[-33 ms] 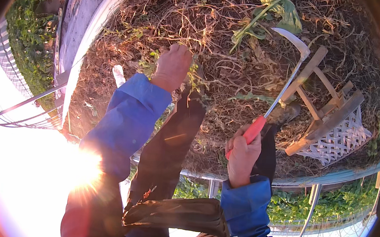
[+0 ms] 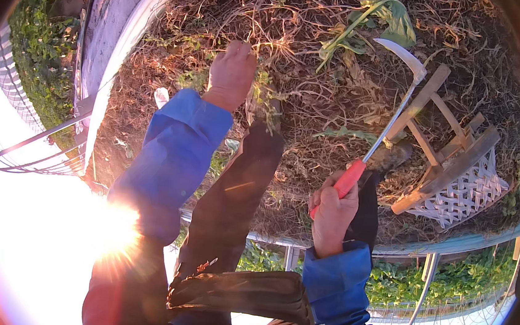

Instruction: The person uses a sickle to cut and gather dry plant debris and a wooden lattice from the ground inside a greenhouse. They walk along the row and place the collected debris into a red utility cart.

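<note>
My left hand (image 2: 232, 73) is curled, back upward, among low plants in the upper left part of the ground bed (image 2: 306, 194); its fingertips are hidden, so I cannot tell whether they pinch anything. My right hand (image 2: 334, 215) is wrapped around the red handle of a sickle (image 2: 349, 178), near the bed's lower edge. The metal shaft slants up and right, and the curved blade (image 2: 405, 55) ends in a tip that points left. The sickle looks light and stiff, its blade probably sharp, so the handle is the place to hold it. Green sprigs (image 2: 263, 94) grow just right of my left hand; they look light and soft, likely to bend or tear, and best taken low by the stems. Dry, brittle-looking stems (image 2: 295, 48) mat the soil around them. Towards the bed's right edge, a wooden stool (image 2: 422, 105) with a woven seat (image 2: 462, 189) lies tipped over. A wilted leafy plant (image 2: 399, 23) lies near the top edge, and pale sheeting (image 2: 131, 40) borders the left.
</note>
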